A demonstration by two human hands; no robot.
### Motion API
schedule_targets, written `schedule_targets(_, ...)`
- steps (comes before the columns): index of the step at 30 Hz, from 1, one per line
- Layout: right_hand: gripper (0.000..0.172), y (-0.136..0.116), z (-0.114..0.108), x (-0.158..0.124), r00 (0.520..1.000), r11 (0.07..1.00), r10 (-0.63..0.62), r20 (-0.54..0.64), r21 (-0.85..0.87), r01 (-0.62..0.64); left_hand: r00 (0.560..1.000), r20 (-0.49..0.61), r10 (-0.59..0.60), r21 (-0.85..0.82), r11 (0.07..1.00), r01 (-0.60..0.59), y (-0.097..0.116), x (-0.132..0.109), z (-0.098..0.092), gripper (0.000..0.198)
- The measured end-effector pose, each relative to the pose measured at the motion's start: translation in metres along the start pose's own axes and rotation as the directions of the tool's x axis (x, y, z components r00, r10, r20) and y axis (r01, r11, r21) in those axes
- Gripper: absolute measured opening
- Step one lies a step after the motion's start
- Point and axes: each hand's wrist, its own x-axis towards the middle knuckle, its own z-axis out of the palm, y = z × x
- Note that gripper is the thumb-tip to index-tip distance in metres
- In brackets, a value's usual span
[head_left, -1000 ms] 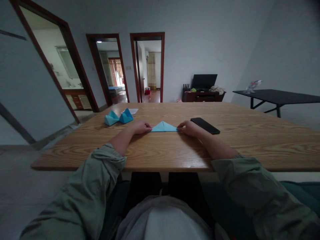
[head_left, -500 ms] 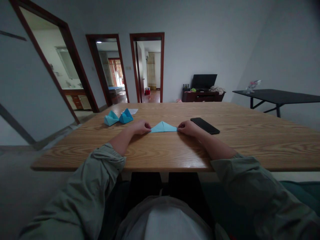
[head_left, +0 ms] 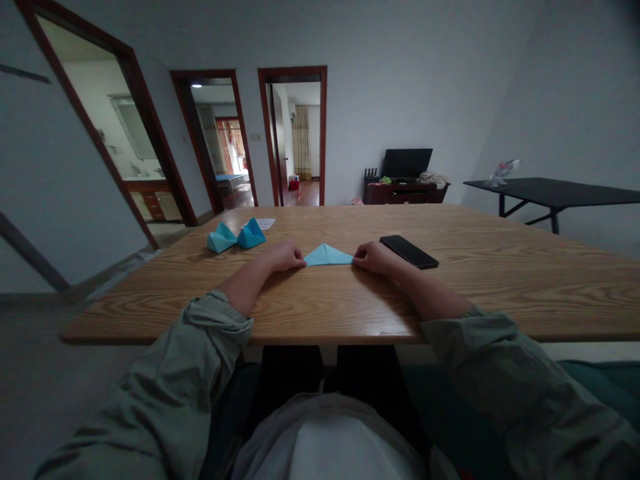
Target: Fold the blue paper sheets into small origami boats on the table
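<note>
A light blue folded paper [head_left: 327,255], shaped like a low wide triangle with a crease down its middle, is at the centre of the wooden table [head_left: 345,307]. My left hand [head_left: 289,255] pinches its left corner between thumb and fingers. At the opposite corner, my right hand [head_left: 369,257] grips the paper the same way. The fingertips cover both corners. Two folded paper boats stand farther off to the left: a pale blue boat [head_left: 221,238] and a deeper blue boat [head_left: 251,233], side by side.
Just beyond my right wrist lies a black phone [head_left: 409,251]. A white slip of paper [head_left: 265,224] is behind the boats. Across the room are a cabinet [head_left: 405,193] with a dark screen [head_left: 407,163] and a black folding table [head_left: 555,191].
My left hand has slid slightly right along the paper, and the two hands are a little closer together. The view has shifted very slightly; the boats and phone stay in place.
</note>
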Motion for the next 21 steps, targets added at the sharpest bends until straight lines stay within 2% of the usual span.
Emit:
schedule_targets(7,0.014,-0.0001,-0.0036,-0.0030,1.000,0.999,-0.001,0.017,0.042,0.000,1.000,0.010,-0.028,-0.036,0.999,0.028,0.0032,-0.0026,-0.0029,0.026)
schedule_targets(10,0.014,0.0018,-0.0011,-0.0016,1.000,0.998,-0.001,0.015,0.059,0.001,0.998,0.035,-0.044,-0.100,0.994,0.047,0.0062,-0.0039,-0.0031,0.026)
schedule_targets(15,0.023,0.0057,0.0030,0.0021,1.000,0.997,0.017,0.006,0.079,-0.017,0.994,0.066,-0.087,-0.215,0.972,0.099,0.0045,-0.0009,0.0001,0.048)
schedule_targets(18,0.027,0.0071,0.0041,0.0038,0.999,0.997,0.027,0.037,0.073,-0.030,0.993,0.082,-0.084,-0.155,0.983,0.096,0.0029,0.0022,0.0013,0.063)
schedule_targets(21,0.028,0.0068,0.0042,0.0046,0.997,0.996,0.023,0.074,0.089,-0.030,0.994,0.097,-0.049,-0.111,0.992,0.060,0.0034,0.0051,0.0021,0.061)
